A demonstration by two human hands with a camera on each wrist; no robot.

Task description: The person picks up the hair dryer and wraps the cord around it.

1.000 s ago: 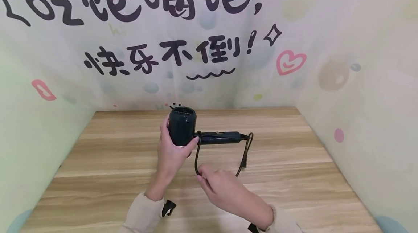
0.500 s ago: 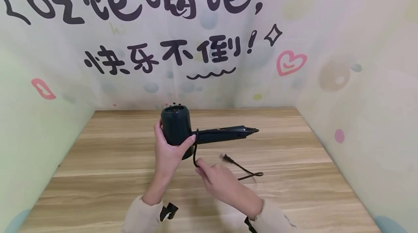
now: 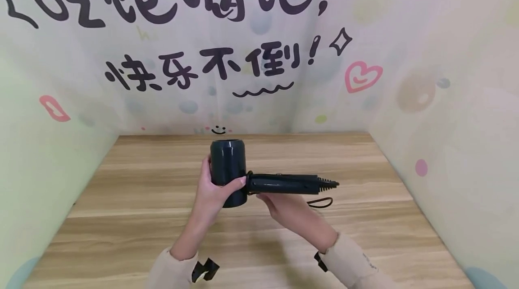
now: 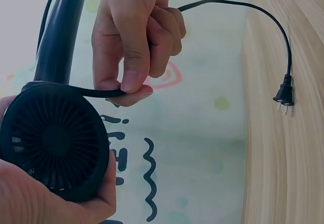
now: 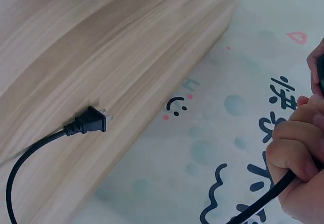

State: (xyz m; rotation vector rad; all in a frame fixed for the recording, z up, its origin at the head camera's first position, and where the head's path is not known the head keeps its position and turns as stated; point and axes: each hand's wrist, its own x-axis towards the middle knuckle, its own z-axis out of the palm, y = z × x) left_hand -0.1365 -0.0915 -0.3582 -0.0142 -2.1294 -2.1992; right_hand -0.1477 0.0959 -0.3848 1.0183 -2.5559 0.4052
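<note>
Cord work at the hair dryer [image 3: 228, 163], held up over the table [image 3: 134, 226].
My left hand [image 3: 211, 192] is wrapped around the hair dryer; my right hand [image 4: 135, 36], below its handle [image 3: 288, 184], pinches the cord [image 4: 96, 92] circling the handle's base; the plug [image 4: 284, 93] is well apart from the hair dryer; I judge I am winding or unwinding, cannot tell which; the next move calls for a steady left hold and guiding the cord round.
</note>
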